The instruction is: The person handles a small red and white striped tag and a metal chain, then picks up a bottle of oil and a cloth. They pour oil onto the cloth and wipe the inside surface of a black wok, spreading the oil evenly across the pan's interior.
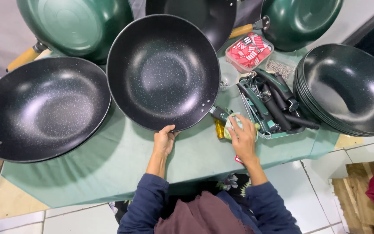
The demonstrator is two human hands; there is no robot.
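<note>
L hand [164, 141] pinched the near rim of the handle-less black speckled wok [163, 71], which sat mid-table on the green cloth [122, 160], mouth up. Round, so no real long axis; two rivet holes at lower right faced the tray of handles [273, 106]. R hand [242, 138] lay on a pale cloth pad [230, 125], fingers closed over it. Best to keep the rim steady and level w/ L hand.

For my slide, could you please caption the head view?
Left hand grips a black wok by its rim; right hand rests beside a tray of handles.
</note>
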